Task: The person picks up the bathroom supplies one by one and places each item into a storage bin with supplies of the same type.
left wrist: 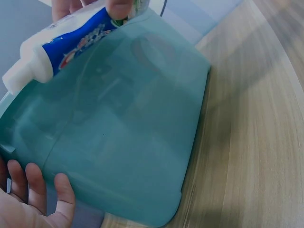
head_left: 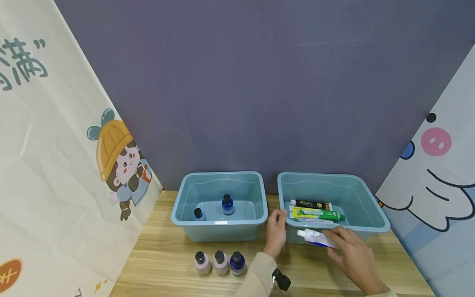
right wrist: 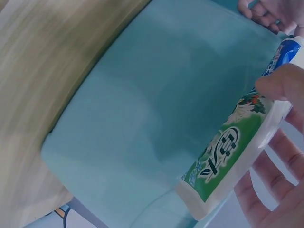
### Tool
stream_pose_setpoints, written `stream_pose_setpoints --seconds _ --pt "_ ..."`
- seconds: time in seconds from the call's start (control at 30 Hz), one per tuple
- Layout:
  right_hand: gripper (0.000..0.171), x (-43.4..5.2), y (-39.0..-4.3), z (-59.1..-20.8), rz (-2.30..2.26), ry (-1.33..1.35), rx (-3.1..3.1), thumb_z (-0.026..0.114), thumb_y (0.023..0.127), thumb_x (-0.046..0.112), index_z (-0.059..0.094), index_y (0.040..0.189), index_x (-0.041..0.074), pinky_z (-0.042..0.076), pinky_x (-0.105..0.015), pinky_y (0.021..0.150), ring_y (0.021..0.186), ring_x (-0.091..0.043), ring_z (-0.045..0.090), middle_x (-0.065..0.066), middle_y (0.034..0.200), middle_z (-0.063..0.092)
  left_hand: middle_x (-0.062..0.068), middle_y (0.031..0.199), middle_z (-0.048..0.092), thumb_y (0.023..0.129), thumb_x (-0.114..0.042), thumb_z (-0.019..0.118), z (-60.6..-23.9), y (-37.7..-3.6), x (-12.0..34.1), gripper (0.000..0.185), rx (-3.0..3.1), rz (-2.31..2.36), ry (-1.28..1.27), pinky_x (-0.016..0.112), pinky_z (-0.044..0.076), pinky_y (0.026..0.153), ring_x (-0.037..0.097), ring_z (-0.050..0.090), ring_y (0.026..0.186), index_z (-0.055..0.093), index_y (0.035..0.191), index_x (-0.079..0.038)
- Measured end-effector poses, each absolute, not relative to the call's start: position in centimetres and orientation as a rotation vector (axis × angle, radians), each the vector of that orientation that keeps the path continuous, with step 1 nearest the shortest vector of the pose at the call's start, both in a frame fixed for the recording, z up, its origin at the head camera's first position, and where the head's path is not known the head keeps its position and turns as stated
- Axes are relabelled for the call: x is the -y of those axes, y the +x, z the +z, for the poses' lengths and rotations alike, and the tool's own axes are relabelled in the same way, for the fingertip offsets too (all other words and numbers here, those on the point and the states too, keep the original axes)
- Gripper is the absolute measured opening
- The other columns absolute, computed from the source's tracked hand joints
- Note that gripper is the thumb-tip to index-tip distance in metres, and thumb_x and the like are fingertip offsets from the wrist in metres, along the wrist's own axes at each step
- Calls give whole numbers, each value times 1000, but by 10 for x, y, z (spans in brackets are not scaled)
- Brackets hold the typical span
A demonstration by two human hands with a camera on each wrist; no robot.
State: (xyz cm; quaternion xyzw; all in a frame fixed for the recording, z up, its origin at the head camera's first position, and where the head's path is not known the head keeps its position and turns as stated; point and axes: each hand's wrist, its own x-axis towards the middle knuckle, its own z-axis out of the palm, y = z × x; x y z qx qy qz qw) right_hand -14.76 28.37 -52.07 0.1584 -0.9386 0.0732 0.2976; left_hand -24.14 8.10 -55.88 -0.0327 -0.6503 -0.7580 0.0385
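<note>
My right hand (head_left: pixel 352 255) pinches a white toothpaste tube (head_left: pixel 315 238) near its middle. The tube hangs in front of the right blue-green bin (head_left: pixel 371 229), close to its front rim. Its label, blue by the white cap and green by the flat end (right wrist: pixel 221 152), shows in the right wrist view. With its fingers at the rim, my left hand (head_left: pixel 276 233) holds the bin's front left corner; the curled fingers (left wrist: pixel 35 183) lie against the wall in the left wrist view. Inside that bin lie a black toothpaste tube (head_left: pixel 311 204), a green and yellow one (head_left: pixel 319 213) and a whitish tube partly hidden by the rim.
The left blue-green bin (head_left: pixel 222 233) holds two small blue bottles (head_left: pixel 228 205) with black caps. Before it on the wooden table (head_left: pixel 159 264) stand two pale pink bottles (head_left: pixel 202 266) and one dark blue bottle (head_left: pixel 237 265). A grey wall panel (head_left: pixel 237 103) rises behind the bins.
</note>
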Motion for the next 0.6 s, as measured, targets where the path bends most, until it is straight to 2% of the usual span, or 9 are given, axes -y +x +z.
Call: stream_pose_setpoints --seconds 0.27,0.6 --pt "55 -284 -146 -511 190 391 2528 91 61 15 77 115 14 58 -49 76 97 -26 64 -3 105 67 -4 71 41 108 -31 52 -559 -241 -81 41 2001 -2326 -105 22 38 58 7 43 60 45 79 -2" --pt "59 -288 -147 -502 190 465 2467 84 59 14 76 118 13 56 -46 69 92 -24 63 -4 106 67 -4 72 43 108 -32 52 -558 -239 -80 40 2020 -2337 -91 22 39 58 8 44 62 47 80 -4"
